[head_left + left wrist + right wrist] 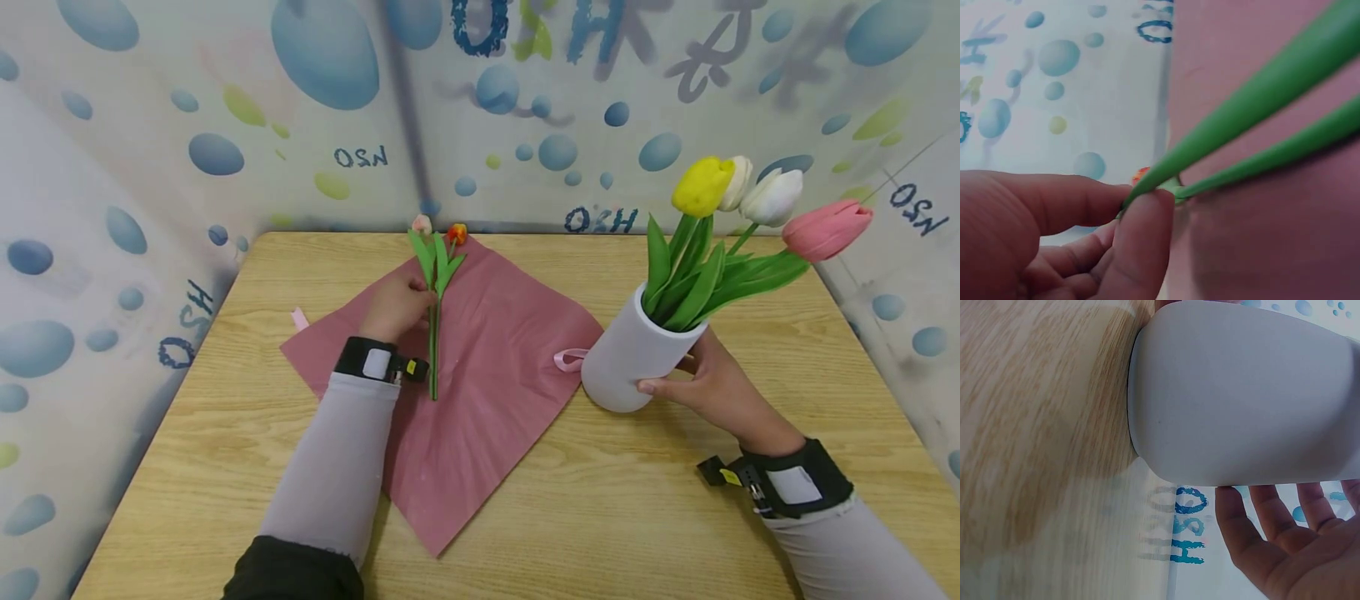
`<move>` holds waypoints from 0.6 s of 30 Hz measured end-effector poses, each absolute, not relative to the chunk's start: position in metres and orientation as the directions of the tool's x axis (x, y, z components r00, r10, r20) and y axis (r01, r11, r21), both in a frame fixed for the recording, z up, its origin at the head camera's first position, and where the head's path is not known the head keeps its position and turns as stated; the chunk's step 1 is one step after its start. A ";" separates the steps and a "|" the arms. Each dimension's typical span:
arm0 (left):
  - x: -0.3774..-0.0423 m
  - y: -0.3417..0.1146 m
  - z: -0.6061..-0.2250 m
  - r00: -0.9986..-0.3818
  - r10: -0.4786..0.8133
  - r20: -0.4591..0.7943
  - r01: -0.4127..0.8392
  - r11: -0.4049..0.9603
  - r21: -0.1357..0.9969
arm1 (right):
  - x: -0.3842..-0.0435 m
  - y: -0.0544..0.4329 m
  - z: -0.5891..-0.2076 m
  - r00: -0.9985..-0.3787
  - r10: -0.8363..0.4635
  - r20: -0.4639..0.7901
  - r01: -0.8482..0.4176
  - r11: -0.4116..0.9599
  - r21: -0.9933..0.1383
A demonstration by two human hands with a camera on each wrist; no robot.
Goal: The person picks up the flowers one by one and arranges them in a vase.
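My left hand (pixel 397 308) pinches the stem of a tulip between thumb and forefinger, over a pink wrapping sheet. Two artificial tulips lie side by side there, a pale pink tulip (pixel 422 225) and an orange-red tulip (pixel 457 234). In the left wrist view the pinched green stem (pixel 1241 100) runs beside a second stem (pixel 1272 150). At the right, my right hand (pixel 708 387) holds a white vase (pixel 637 354) low on its side, thumb and fingers on opposite sides. Yellow, white and pink tulips (pixel 825 231) stand in the vase, leaning right.
The pink wrapping sheet (pixel 495 358) lies spread on the wooden table (pixel 570 508). A pink ribbon loop (pixel 570 360) sits at the sheet's right side by the vase, and another ribbon end (pixel 299 318) shows at its left. A patterned curtain (pixel 322 158) stands behind the table.
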State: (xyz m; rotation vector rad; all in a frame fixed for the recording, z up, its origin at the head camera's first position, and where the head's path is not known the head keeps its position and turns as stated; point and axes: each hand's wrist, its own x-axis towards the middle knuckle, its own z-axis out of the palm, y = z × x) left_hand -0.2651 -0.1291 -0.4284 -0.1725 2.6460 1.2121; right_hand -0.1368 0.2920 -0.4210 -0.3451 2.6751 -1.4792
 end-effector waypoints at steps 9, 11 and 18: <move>-0.262 -0.129 -0.410 -0.991 -0.015 -0.133 -0.111 0.651 0.751 | -0.137 0.292 -0.422 -0.968 -0.242 0.069 -0.189 0.514 -0.837; -0.261 -0.129 -0.408 -0.993 -0.019 -0.115 -0.102 0.618 0.779 | -0.137 0.292 -0.423 -0.967 -0.242 0.073 -0.191 0.513 -0.837; -0.258 -0.123 -0.396 -0.996 -0.039 -0.074 -0.084 0.434 0.897 | -0.136 0.292 -0.421 -0.968 -0.240 0.071 -0.188 0.513 -0.837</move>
